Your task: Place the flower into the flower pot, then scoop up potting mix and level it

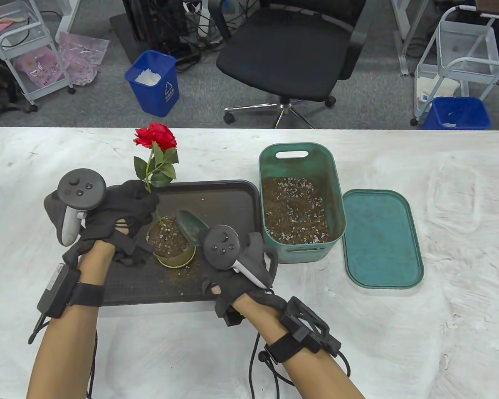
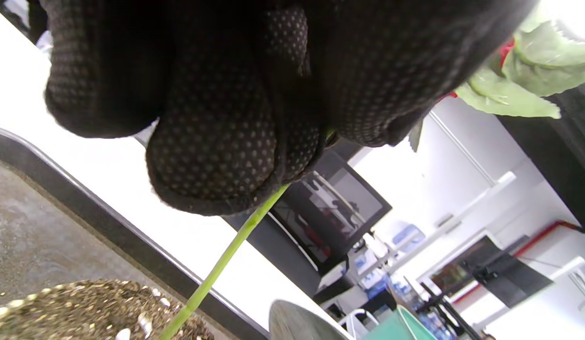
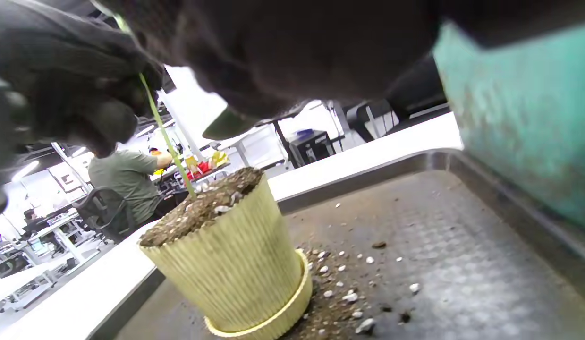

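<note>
Steadying the planted flower (image 1: 154, 137), the left hand (image 1: 120, 208) pinches its stem; the right hand (image 1: 237, 266) grips the trowel (image 1: 191, 226) over the nearly full pot (image 3: 231, 264); levelling remains.

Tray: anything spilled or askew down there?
Yes. Potting mix lies scattered on the tray around the flower pot's base. The flower leans rather than standing straight, its stem gripped by the left hand.

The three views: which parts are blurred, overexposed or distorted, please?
Table view: sharp and evenly lit, the table edge slightly bowed by the wide lens. Left wrist view: the left hand is dark and close, the tabletop behind it blown out white, the flower stem sharp. Right wrist view: the right hand is a blurred dark mass, the flower pot sharper.
</note>
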